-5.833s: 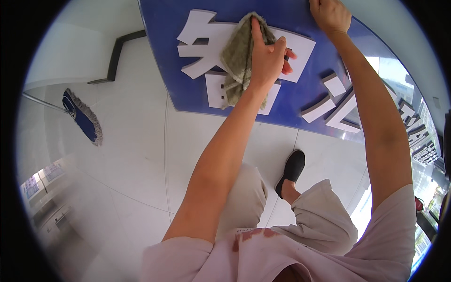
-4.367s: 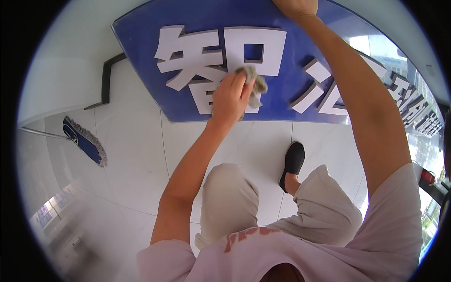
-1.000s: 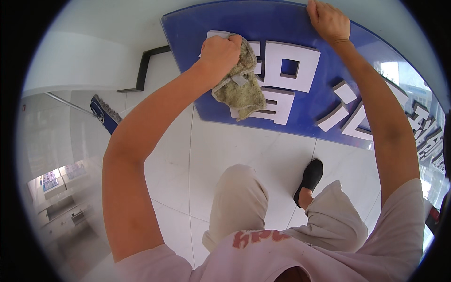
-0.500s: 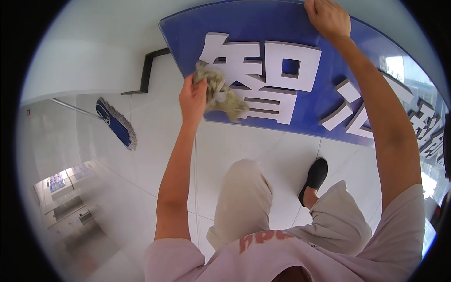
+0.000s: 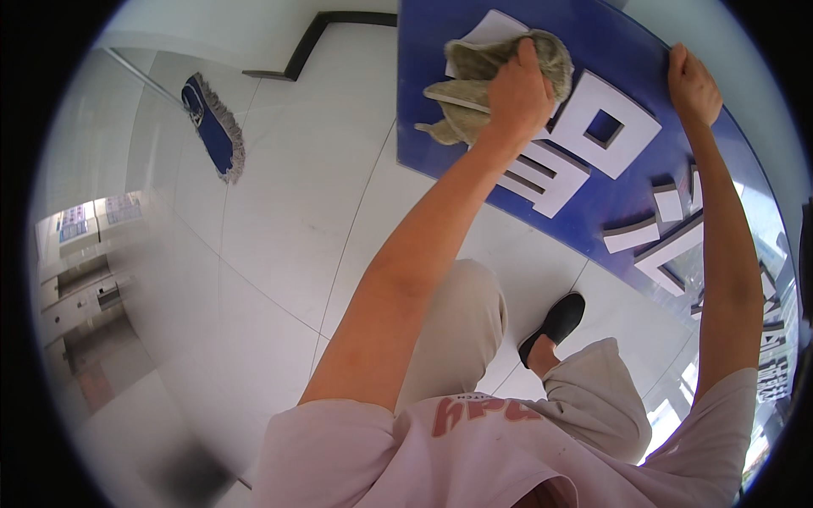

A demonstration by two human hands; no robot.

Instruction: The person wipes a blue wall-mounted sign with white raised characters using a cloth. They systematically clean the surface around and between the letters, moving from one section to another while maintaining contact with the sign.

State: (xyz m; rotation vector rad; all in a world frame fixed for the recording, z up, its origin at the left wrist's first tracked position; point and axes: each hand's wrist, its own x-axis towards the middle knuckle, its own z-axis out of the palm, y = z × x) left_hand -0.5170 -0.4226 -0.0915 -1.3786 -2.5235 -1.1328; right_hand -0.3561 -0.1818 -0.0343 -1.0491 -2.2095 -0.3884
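A crumpled grey-green cloth (image 5: pixel 466 95) is bunched under my left hand (image 5: pixel 518 95), whose fingers press it onto the raised white lettering of a blue sign board (image 5: pixel 422 140). The cloth covers much of the first character; its loose corners hang toward the board's left edge. My right hand (image 5: pixel 694 89) is closed over the far top edge of the board, with its fingers partly hidden behind that edge. Between the hands stands a white block-shaped part of the lettering (image 5: pixel 605 127). More raised white strokes (image 5: pixel 656 229) continue to the right, partly behind my right forearm.
A blue flat mop (image 5: pixel 213 127) with a grey fringe rests on the pale tiled floor (image 5: pixel 288 195) at the left. Dark skirting (image 5: pixel 309 42) runs along the white wall. My black shoe (image 5: pixel 555 326) stands below the board. Bright glass lies at the far right.
My left hand and the cloth have moved right and up, from the lower left of the character onto its upper part. The view has turned; my right hand still holds the edge.
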